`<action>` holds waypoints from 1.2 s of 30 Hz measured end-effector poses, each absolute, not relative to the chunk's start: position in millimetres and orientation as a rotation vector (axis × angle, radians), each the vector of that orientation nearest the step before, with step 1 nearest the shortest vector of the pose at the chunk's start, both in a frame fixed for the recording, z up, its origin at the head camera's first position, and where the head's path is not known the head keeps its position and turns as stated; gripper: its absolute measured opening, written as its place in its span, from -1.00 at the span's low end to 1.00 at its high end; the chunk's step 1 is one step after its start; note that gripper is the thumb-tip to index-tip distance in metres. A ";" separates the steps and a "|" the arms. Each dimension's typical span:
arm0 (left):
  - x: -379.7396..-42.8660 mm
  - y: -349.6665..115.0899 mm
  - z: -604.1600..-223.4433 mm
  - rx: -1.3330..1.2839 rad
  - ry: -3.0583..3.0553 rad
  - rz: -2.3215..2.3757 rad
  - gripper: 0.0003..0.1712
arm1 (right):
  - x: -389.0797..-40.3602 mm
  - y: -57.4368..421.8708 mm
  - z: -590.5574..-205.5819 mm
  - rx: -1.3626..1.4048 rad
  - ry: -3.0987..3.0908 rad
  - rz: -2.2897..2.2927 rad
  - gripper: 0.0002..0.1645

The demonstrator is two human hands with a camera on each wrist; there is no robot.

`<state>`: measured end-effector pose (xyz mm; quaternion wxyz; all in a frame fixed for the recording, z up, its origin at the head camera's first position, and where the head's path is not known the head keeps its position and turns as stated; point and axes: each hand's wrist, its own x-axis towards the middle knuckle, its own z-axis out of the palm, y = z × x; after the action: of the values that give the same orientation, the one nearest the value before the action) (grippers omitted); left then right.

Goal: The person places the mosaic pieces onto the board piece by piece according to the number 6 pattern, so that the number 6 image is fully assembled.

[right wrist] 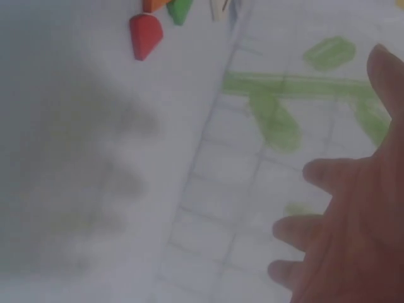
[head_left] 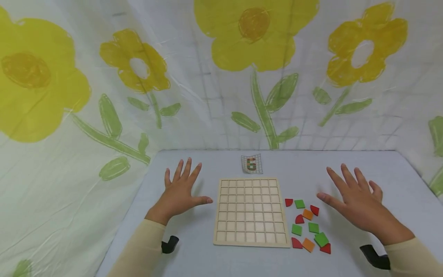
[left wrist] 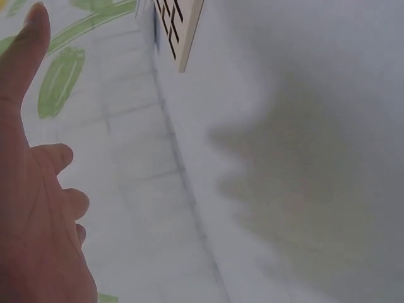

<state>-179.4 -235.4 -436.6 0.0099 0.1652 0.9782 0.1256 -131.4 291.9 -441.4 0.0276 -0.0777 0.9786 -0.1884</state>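
Left hand (head_left: 178,194): spread, left of board (head_left: 252,211)
Right hand (head_left: 361,204): spread, right
Tiles (head_left: 321,239): just right of board
Card (head_left: 252,164): beyond board, 6-like pattern

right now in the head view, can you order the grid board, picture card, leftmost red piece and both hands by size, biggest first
1. Grid board
2. Left hand and right hand: too alike to rank, and nearness to the camera may differ
3. Picture card
4. Leftmost red piece

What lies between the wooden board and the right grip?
The head view shows red, green and orange tiles between the wooden board and right grip.
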 end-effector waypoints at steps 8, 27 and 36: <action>-178.7 -226.7 -453.1 0.540 3.023 0.440 0.47 | -135.7 275.8 -458.0 -0.241 2.987 -0.619 0.18; -175.8 -199.4 -512.2 0.455 2.758 0.985 0.33 | -148.2 255.2 -503.1 -0.398 2.860 -0.989 -0.22; -169.6 -199.9 -525.5 0.509 2.815 0.981 0.20 | -152.0 258.4 -522.3 -0.454 2.854 -1.138 -0.55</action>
<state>-169.6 -199.9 -525.5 0.0588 0.1679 0.9292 0.3238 -152.0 258.4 -522.3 0.0179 -0.1462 0.9188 -0.3663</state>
